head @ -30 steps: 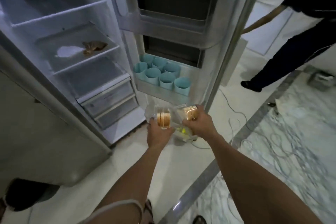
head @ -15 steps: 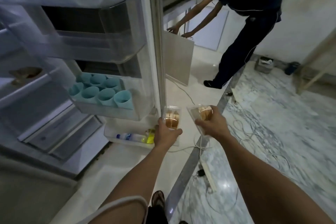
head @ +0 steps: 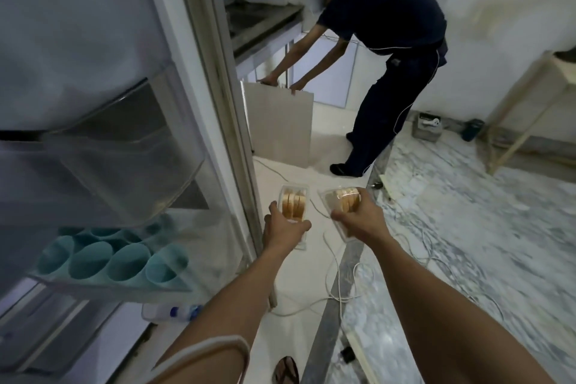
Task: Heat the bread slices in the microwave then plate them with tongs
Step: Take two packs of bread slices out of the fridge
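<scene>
I am holding two clear, thin plastic containers out in front of me, one in each hand, above the pale floor (head: 299, 337). My left hand (head: 282, 229) is curling around the left container (head: 294, 196), where three golden-brown bread slices (head: 293, 206) are standing on edge. My right hand (head: 358, 221) is gripping the right container (head: 330, 199), tilted, its slices (head: 346, 198) rounded and tan. Beside my left arm, the open fridge door (head: 124, 150) is showing glossy translucent shelves and smooth teal cups (head: 124, 262). Veined grey marble (head: 467, 227) is lying to the right.
</scene>
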Tool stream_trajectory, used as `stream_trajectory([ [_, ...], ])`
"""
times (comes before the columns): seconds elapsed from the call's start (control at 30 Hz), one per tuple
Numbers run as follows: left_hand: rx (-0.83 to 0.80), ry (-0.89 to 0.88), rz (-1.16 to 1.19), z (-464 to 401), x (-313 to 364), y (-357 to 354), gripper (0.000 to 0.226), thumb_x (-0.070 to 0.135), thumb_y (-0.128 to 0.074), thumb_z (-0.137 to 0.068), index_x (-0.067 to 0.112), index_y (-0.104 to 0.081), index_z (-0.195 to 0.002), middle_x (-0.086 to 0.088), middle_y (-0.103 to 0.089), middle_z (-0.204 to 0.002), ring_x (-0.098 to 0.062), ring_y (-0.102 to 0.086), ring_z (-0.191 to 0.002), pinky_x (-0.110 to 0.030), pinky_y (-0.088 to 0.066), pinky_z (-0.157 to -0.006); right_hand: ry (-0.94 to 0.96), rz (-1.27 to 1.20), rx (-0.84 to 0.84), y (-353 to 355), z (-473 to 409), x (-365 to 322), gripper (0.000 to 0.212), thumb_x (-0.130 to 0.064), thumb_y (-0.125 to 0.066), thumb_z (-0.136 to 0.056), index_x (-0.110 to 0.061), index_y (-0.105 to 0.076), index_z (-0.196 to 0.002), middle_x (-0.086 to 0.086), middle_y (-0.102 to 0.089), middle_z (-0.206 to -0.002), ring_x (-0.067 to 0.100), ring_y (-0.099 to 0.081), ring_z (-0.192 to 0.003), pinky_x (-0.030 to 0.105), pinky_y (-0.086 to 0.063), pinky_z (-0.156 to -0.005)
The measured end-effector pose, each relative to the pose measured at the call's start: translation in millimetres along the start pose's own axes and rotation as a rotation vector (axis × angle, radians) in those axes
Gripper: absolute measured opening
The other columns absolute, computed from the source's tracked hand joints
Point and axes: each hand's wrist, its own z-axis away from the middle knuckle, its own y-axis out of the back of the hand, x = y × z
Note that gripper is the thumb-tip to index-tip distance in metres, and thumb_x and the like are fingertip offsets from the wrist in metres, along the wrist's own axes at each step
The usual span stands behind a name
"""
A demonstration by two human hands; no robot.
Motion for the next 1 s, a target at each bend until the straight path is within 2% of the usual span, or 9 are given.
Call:
stream_trajectory([
  [0.1, 0.007, -0.031, -0.033, -29, 23, 6, 0.106, 0.046, -0.074, -0.055, 0.028, -0.023, -0.146, -0.006, -0.049, -0.128, -0.029, -0.056, -0.110, -0.042, -0.051, -0.091, -0.003, -0.022, 0.043, -8, -36, -12, 0.069, -0.034, -0.080, -0.074, -0.018, -0.044, -0.131, 0.001, -0.060, -0.104, 0.021, -0.058, -0.092, 0.029, -0.044, -0.067],
  [0.23, 0.050, -0.058, -0.019, -64, 43, 7, 0.105, 0.045, -0.076, -0.064, 0.026, -0.019, -0.150, -0.006, -0.046, -0.132, -0.028, -0.055, -0.112, -0.042, -0.050, -0.092, -0.011, 0.026, 0.026, -18, -70, -30, 0.076, -0.047, -0.078, -0.062, -0.023, -0.046, -0.125, 0.002, -0.063, -0.102, 0.024, -0.062, -0.094, 0.039, -0.055, -0.079],
  [0.4, 0.156, -0.068, 0.053, -105, 67, 3, 0.102, 0.044, -0.076, -0.065, 0.026, -0.020, -0.149, -0.009, -0.046, -0.128, -0.030, -0.058, -0.105, -0.040, -0.050, -0.085, 0.038, 0.058, -0.003, -28, -115, -60, 0.069, -0.041, -0.077, -0.070, -0.023, -0.042, -0.128, 0.003, -0.060, -0.103, 0.022, -0.058, -0.092, 0.032, -0.044, -0.072],
  [0.47, 0.207, -0.062, 0.081, -120, 76, 3, 0.100, 0.042, -0.076, -0.067, 0.025, -0.021, -0.148, -0.010, -0.046, -0.130, -0.032, -0.056, -0.108, -0.038, -0.048, -0.082, 0.057, 0.040, -0.024, -31, -135, -69, 0.069, -0.042, -0.076, -0.070, -0.023, -0.042, -0.127, 0.002, -0.060, -0.103, 0.023, -0.059, -0.094, 0.033, -0.047, -0.073],
  [0.63, 0.322, -0.018, 0.098, -166, 96, -3, 0.100, 0.042, -0.076, -0.066, 0.024, -0.020, -0.147, -0.011, -0.045, -0.131, -0.033, -0.055, -0.114, -0.043, -0.049, -0.088, 0.087, 0.029, -0.073, -45, -203, -85, 0.075, -0.052, -0.075, -0.060, -0.030, -0.043, -0.124, 0.000, -0.062, -0.104, 0.020, -0.061, -0.094, 0.041, -0.056, -0.082],
  [0.77, 0.383, 0.030, 0.139, -211, 111, -11, 0.098, 0.043, -0.077, -0.068, 0.025, -0.021, -0.146, -0.008, -0.046, -0.129, -0.029, -0.055, -0.113, -0.042, -0.048, -0.089, 0.131, 0.054, -0.144, -62, -269, -98, 0.083, -0.057, -0.072, -0.056, -0.030, -0.041, -0.128, 0.000, -0.062, -0.107, 0.023, -0.061, -0.097, 0.043, -0.054, -0.085],
  [1.0, 0.533, 0.152, 0.195, -312, 158, -4, 0.095, 0.045, -0.078, -0.066, 0.024, -0.028, -0.145, -0.004, -0.049, -0.132, -0.027, -0.055, -0.117, -0.043, -0.049, -0.094, 0.242, 0.026, -0.235, -80, -390, -141, 0.075, -0.046, -0.076, -0.065, -0.028, -0.041, -0.129, 0.003, -0.062, -0.109, 0.025, -0.061, -0.099, 0.038, -0.052, -0.083],
])
